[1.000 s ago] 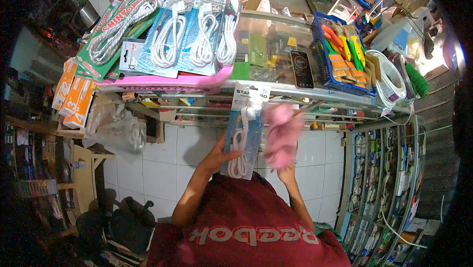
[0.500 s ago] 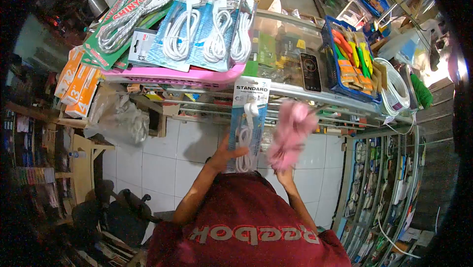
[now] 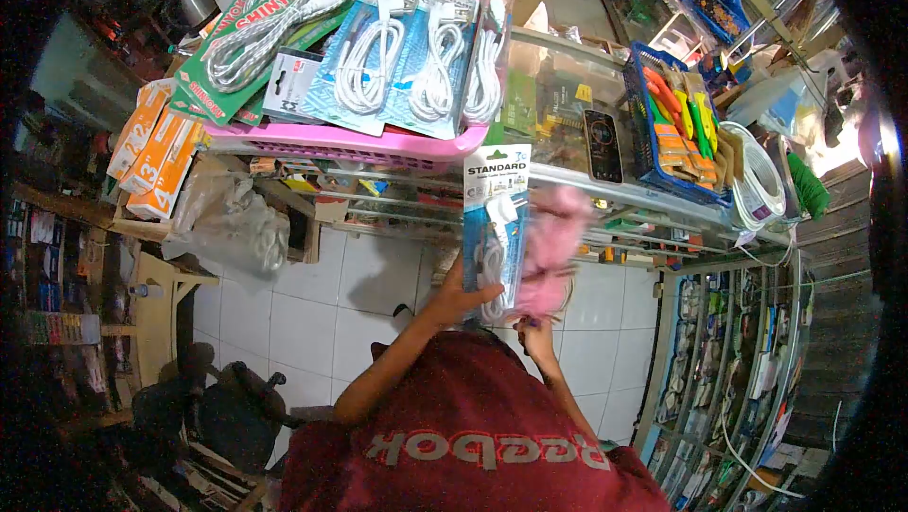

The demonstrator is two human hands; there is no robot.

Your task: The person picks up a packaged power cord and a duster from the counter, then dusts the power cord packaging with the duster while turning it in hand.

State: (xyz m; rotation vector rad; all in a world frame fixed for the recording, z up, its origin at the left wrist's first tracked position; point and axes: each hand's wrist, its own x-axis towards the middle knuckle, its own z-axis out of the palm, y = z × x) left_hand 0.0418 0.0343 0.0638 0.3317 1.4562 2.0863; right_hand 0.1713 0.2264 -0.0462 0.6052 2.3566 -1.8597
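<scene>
My left hand is closed round the lower end of a packaged power cord, a white cable with a plug on a blue card marked "STANDARD". The pack is upright in front of my chest, its printed side facing me. My right hand grips the bottom of a fluffy pink duster, smeared by motion. The duster overlaps the right edge of the pack in this view. Above them, a pink basket bears more carded white cords and a green "SHINYOKU" cord pack.
A glass counter runs behind the pack, with a phone on it. To its right are a blue basket of orange and green-handled tools and a white cable coil. Orange boxes stand left; a black chair is lower left.
The power cord pack has shifted slightly right and its plug shows sharper. The pink duster has swung left, up against the pack's edge. The whole view has moved a little.
</scene>
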